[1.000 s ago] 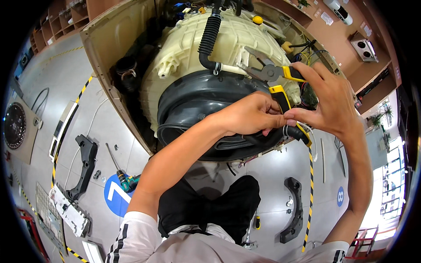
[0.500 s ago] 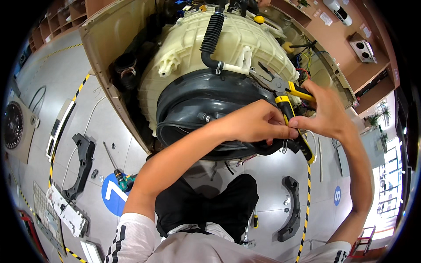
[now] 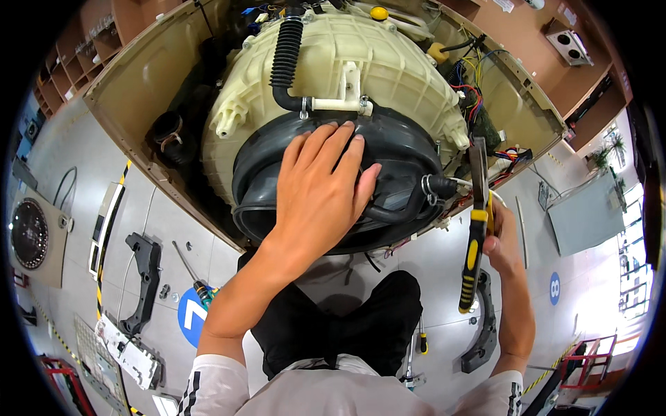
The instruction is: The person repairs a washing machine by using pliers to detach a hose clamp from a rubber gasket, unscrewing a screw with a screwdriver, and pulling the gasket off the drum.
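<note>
My left hand (image 3: 322,187) lies with fingers spread on the black rubber door gasket (image 3: 409,142) of an opened washing machine. Its fingertips are just below a white pipe stub (image 3: 331,105) with a metal clamp at either end. To the right, my right hand (image 3: 505,236) is closed around pliers (image 3: 474,243) with yellow-and-black handles, jaws pointing up; part of the grip is hidden behind the handle. Left of the pliers, a black rubber hose (image 3: 399,211) with a wire clamp (image 3: 429,190) runs along the gasket's lower right. Above is the cream plastic tub (image 3: 340,52).
A beige metal cabinet (image 3: 132,90) surrounds the tub; coloured wires (image 3: 475,93) hang at its right. A corrugated black hose (image 3: 286,62) runs over the tub. On the floor lie a screwdriver-like tool (image 3: 187,263), dark curved brackets (image 3: 142,284) (image 3: 482,333) and a white panel (image 3: 128,350).
My left hand has left the pliers and moved left onto the gasket, fingers spreading. My right hand has drawn the pliers right and down, turning the jaws upward. The view has shifted too.
</note>
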{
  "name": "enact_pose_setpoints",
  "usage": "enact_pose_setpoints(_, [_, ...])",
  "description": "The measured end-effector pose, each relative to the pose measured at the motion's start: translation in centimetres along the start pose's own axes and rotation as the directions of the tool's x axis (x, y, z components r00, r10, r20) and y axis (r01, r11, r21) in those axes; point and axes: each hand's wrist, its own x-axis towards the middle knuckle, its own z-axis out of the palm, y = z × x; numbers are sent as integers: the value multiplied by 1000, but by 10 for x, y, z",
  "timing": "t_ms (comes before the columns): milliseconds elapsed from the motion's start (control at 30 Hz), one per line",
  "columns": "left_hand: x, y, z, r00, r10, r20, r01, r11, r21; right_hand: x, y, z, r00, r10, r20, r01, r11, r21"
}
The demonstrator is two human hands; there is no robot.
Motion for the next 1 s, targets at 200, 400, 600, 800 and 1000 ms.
enact_pose_setpoints(200, [-3,-6,5,993,108,54,-113,989,99,-15,18,16,1000,-23,3,23,994,111])
enact_pose_setpoints(400, [11,-16,-4,986,-34,161,45,997,-63,-22,62,6,961,113,253,-217,874,434])
enact_pose_setpoints(600, [8,-24,-4,996,3,90,2,998,-56,-38,81,24,941,39,335,-268,690,673])
enact_pose_setpoints(800, [14,-18,-13,984,35,174,-62,987,150,-64,111,35,931,59,360,-323,595,736])
enact_pose_setpoints(1000, [17,-25,-3,975,154,160,-194,941,278,-80,137,42,911,109,397,-392,528,753])
